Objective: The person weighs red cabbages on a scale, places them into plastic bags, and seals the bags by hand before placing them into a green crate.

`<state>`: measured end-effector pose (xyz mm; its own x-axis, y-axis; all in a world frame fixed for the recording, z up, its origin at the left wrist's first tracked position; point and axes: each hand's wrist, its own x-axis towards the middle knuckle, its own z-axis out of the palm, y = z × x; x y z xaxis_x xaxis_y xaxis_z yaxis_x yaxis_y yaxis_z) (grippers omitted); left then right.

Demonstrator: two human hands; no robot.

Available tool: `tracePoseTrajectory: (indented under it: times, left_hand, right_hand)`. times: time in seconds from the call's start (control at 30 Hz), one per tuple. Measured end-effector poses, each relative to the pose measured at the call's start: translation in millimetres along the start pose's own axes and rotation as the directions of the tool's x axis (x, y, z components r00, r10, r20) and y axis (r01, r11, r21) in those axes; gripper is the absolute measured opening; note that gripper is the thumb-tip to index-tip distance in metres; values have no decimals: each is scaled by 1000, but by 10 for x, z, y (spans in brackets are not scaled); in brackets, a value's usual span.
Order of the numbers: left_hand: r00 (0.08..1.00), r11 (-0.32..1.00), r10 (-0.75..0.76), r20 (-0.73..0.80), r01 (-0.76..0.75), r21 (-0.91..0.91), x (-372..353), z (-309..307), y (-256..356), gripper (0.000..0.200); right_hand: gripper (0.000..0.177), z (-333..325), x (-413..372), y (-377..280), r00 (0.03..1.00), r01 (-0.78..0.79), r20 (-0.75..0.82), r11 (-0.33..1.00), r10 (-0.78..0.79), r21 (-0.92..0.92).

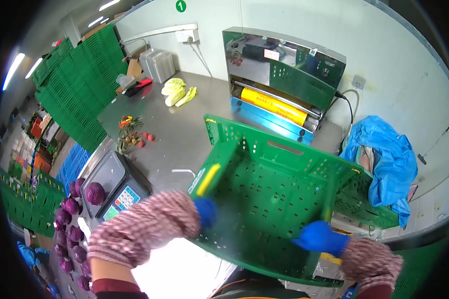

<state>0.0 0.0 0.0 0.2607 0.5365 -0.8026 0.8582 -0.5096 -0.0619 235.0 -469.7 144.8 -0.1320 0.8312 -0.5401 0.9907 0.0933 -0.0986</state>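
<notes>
A green perforated crate (264, 199) with nothing visible inside it is right in front of me, somewhat blurred. My left hand (205, 213), in a blue glove, is closed on its left side wall. On the crate's right side, my right hand (323, 238), also blue-gloved, grips the wall, its fingers partly smeared. To the left stands a scale (115, 182) with one purple cabbage (95, 193) on its pan, and more purple cabbages (63, 216) lie beside it.
A wrapping machine with a yellow film roll (274, 105) stands behind the crate. Pale leafy cabbages (174, 92) and small red vegetables (134, 138) lie on the steel table (179, 134). Blue plastic (384, 164) hangs at the right. Green crates (80, 79) are stacked at the left.
</notes>
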Motion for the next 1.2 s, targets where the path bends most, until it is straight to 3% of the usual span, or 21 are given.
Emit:
tracePoseTrajectory:
  times: [0.03, 0.07, 0.1, 0.13, 0.2, 0.23, 0.3, 0.37, 0.47, 0.53, 0.6, 0.63, 0.67, 0.7, 0.77, 0.9, 0.97, 1.0, 1.03, 1.17, 1.2]
  left_hand:
    - [1000, 1000, -9, 8, 9, 0, -37, 53, -42, 87]
    - [971, 973, 153, -184, -115, 201, -991, -156, -64, 80]
    - [880, 895, 305, -364, -134, 425, -2021, -366, -50, 73]
    - [895, 897, 277, -350, -111, 428, -2148, -210, -223, 73]
    - [282, 816, 546, -789, 35, 577, -2249, 89, -419, 69]
    - [292, 832, 520, -803, 38, 553, -2337, 162, -419, 69]
    - [108, 953, 302, -947, -13, 302, -2660, 143, -444, 64]
    - [53, 987, 161, -986, 9, 162, -2882, 236, -731, 60]
    - [-230, 946, -92, -969, -323, -13, -3048, 812, -1387, 37]
    - [-95, 821, -330, -939, -520, -237, -3083, 1595, -1551, 24]
    - [361, 927, -268, -893, -154, -341, -2908, 2797, -1795, 24]
    - [769, 653, -414, -487, -121, -747, -2989, 3262, -1657, 27]
    - [712, 773, -175, -680, -328, -542, -2876, 3911, -1627, 24]
    - [852, 682, -133, -506, -292, -671, -2820, 4342, -1546, 24]
    - [561, 744, -45, -827, -533, -402, -2695, 4859, -1339, 26]
    - [677, 576, -250, -693, -471, -668, -2645, 4897, -1517, 24]
    - [789, -79, -484, -378, -469, -880, -2583, 4992, -1655, 20]
    - [673, -62, -579, -461, -600, -798, -2812, 4888, -1773, 17]
    - [334, 393, -640, -692, -631, -668, -3084, 4805, -1849, 14]
    - [380, 843, -278, -882, -343, -414, -3837, 4891, -1713, 15]
    - [528, 876, -213, -822, -269, -400, -3743, 5094, -1695, 15]
  right_hand:
    - [10, 101, -273, 206, 994, 96, -35, 979, -104, -182]
    - [27, 288, -535, 407, 981, -137, -137, 991, 135, -5]
    - [52, 365, -1128, 529, 917, -387, -259, 839, 304, -383]
    - [75, 278, -1216, 377, 898, -339, -382, 894, 216, -293]
    - [75, 25, -1156, 18, 830, -407, -471, 902, 298, -146]
    - [75, -80, -1127, -198, 757, -463, -513, 886, 404, 14]
    - [75, -236, -1027, -560, 894, 118, -441, 913, 73, 390]
    - [75, -6, -780, -986, 911, 325, -376, 856, -170, 401]
    - [60, 126, -578, -1068, 920, 245, -388, 850, -52, 466]
    - [54, 179, -504, -1005, 936, 105, -337, 828, 105, 550]
    - [52, 113, -360, -1007, 945, 43, -299, 854, 134, 518]
    - [53, 199, -282, -919, 898, 89, -423, 889, 123, 449]
    - [53, 246, -189, -849, 830, 125, -549, 924, 103, 362]
    - [53, 265, -178, -819, 833, 137, -547, 929, 79, 343]
    - [54, 260, -192, -874, 840, -28, -507, 948, 194, 316]
    - [56, 11, 49, -1845, 597, 34, -802, 999, -17, 4]
    - [55, -276, 229, -2464, 607, 235, -795, 953, 10, 192]
    - [54, -434, 349, -2687, 599, 311, -800, 931, -37, 190]
    - [52, -568, 492, -2858, 574, 365, -813, 918, -93, 153]
    - [55, -1121, 1159, -3596, 634, 585, -764, 722, -123, 369]
    - [60, -1181, 1500, -3718, 663, 642, -737, 606, -132, 469]
